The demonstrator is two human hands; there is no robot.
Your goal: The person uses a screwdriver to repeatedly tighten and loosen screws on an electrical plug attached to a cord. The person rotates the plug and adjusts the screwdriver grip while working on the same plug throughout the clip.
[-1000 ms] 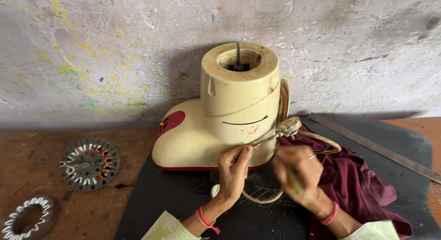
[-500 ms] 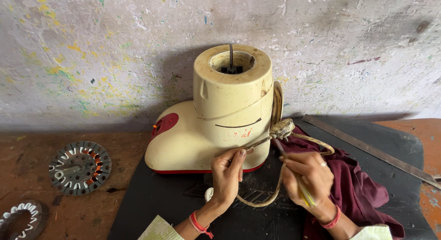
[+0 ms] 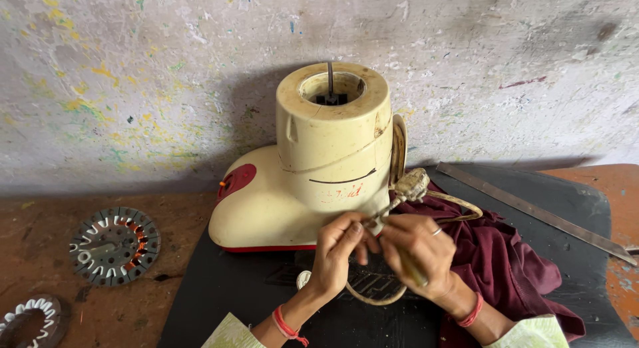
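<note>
A cream mixer-grinder base with a red knob stands on a black mat against the wall. Its dirty power cord loops from the right side down in front, ending in a grimy plug. My right hand grips a screwdriver handle, whose thin shaft points up to the plug. My left hand pinches the shaft or cord just below the plug, fingertips touching my right hand.
A maroon cloth lies on the mat at the right. A long metal strip lies diagonally behind it. A round motor stator and a second ring lie on the brown bench at the left.
My hands have come closer together in front of the grinder base, the left hand shifting right toward the tool shaft. The camera view has moved slightly.
</note>
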